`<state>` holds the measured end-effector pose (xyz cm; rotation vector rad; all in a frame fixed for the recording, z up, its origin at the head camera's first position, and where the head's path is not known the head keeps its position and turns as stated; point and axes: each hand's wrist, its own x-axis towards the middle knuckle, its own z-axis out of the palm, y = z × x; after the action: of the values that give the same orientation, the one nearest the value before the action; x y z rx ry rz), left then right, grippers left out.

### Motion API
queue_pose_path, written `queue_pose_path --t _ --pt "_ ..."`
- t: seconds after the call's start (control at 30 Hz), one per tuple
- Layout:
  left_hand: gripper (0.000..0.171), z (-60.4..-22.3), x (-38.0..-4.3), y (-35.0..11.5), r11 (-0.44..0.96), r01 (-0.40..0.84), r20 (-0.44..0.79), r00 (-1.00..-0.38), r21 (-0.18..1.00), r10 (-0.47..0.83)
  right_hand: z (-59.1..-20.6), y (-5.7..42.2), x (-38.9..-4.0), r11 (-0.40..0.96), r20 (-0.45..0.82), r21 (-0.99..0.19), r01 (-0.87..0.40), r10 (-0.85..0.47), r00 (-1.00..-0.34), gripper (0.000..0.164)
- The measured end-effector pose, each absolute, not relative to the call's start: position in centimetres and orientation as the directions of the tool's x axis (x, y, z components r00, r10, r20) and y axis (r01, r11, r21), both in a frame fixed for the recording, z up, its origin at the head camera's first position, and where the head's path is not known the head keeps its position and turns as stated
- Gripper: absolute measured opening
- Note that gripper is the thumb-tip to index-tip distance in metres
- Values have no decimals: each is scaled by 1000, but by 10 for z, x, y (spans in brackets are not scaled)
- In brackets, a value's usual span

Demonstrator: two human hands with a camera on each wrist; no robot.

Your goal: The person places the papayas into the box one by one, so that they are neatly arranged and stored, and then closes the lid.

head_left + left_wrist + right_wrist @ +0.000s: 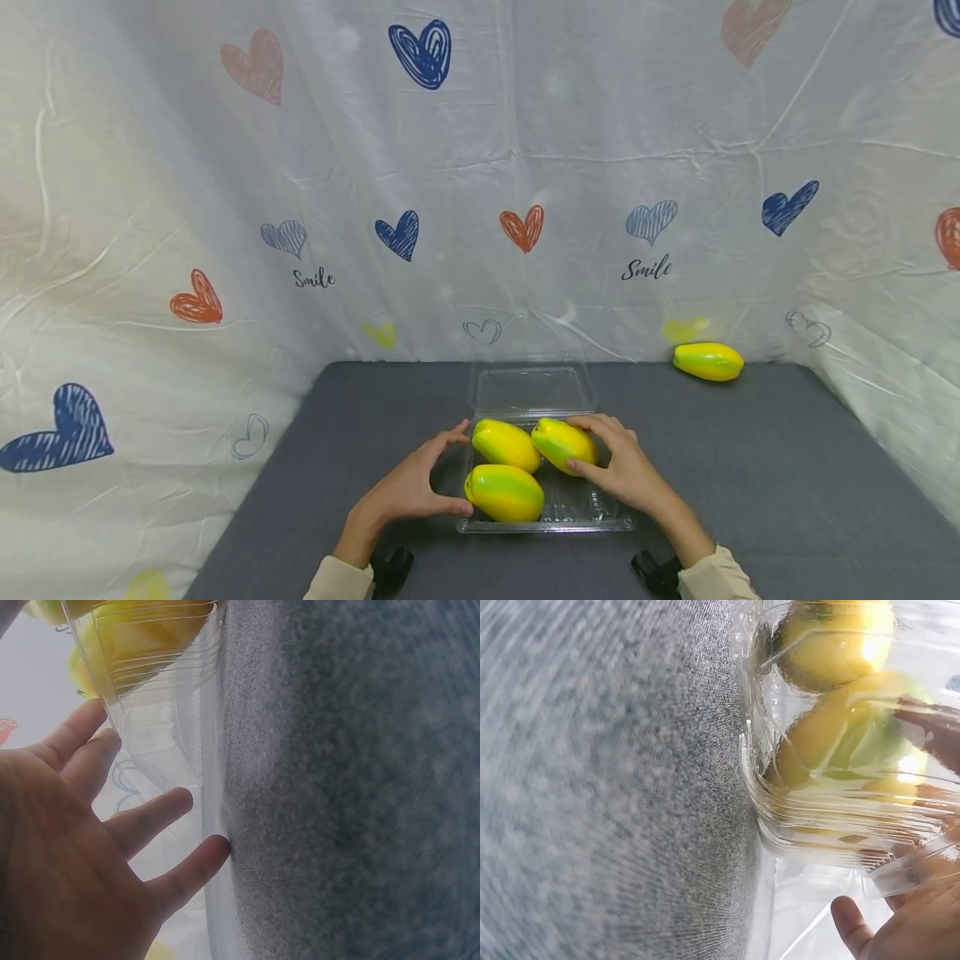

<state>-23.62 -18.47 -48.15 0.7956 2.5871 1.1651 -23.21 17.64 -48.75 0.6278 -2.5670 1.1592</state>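
Observation:
A clear plastic clamshell box (585, 527) lies on the table with its lid (532, 390) folded back. Two yellow-green papayas sit in its left half, one behind (504, 444) and one in front (504, 493). My right hand (626, 467) grips a third papaya (564, 446) in the back right of the box, thumb in front and fingers over its far side. At the left wall my left hand (408, 483) is spread, with straight fingers (154, 819) at the rim in the left wrist view and the thumb near the front papaya.
Another papaya (708, 362) lies at the back right of the grey-covered table (750, 483). Behind it hangs a pale curtain (457, 167) printed with hearts, which also runs along both sides.

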Motion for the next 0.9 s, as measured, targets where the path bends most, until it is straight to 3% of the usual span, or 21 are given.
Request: queue_pose_path --t 0.9 --pt "83 -480 -237 -185 542 398 45 -834 741 550 -487 181 -234 511 496 -685 -519 -196 -846 47"
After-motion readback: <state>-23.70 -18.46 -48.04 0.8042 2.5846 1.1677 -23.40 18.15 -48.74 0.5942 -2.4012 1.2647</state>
